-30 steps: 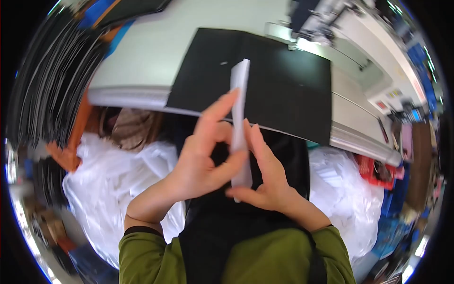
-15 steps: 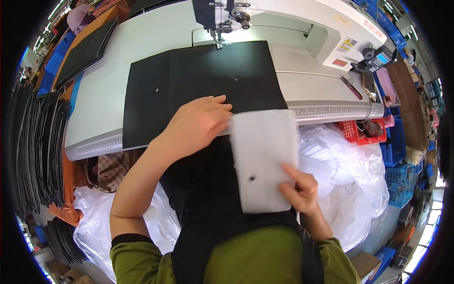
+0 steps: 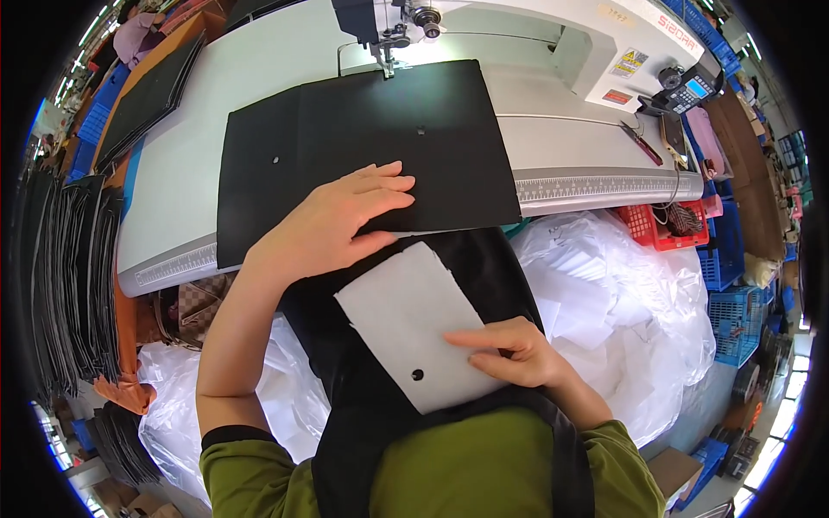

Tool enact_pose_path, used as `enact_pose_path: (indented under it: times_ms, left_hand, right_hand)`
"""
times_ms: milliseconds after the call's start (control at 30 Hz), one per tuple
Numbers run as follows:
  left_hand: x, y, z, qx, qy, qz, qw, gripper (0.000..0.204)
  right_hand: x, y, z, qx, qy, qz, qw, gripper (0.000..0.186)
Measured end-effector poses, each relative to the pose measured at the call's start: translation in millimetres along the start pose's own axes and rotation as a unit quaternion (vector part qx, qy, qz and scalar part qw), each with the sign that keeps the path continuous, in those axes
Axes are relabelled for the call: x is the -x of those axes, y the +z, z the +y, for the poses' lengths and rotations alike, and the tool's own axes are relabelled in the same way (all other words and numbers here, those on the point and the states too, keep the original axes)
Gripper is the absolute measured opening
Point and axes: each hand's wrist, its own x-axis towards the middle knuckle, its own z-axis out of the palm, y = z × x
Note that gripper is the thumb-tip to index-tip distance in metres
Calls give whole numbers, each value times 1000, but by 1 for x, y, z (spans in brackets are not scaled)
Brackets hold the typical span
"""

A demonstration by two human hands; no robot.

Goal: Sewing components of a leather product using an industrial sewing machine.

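Observation:
A black sheet-like panel [image 3: 345, 129] with two small holes lies on the sewing table, its far edge at the presser foot [image 3: 388, 71] of the sewing machine. My left hand [image 3: 341, 220] rests flat on the panel's near part, fingers stretched out, the thumb by its near edge. Over my dark-covered lap is a white rectangular fabric piece [image 3: 406, 302] with one round dark hole near its lower end. My right hand [image 3: 518, 350] holds this piece at its right edge; the index finger and thumb show on top, the other fingers are mostly hidden.
The machine's white arm [image 3: 596, 60] spans the far right, with a control panel [image 3: 693, 89]. Red-handled snips [image 3: 642, 143] lie on the table. A red basket [image 3: 643, 229] and plastic-wrapped white material [image 3: 604, 319] are at the right. Stacked black panels [image 3: 69, 285] stand at the left.
The white piece has moved left and down toward my body and tilted, with my right hand on it. My left hand stays on the black panel, its fingers more spread.

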Motion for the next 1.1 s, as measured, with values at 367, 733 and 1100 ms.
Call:
enact_pose_path:
  times_ms: [367,733,1100]
  left_hand:
    - [3,6,5,-42,25,27,998,21]
    - [-2,16,13,-146,80,60,984,16]
    - [-6,11,10,-95,61,58,992,12]
  right_hand:
    - [1,13,13,61,-7,198,978,43]
    - [-34,7,32,-18,-23,355,934,39]
    - [-42,-17,57,598,-278,358,661,36]
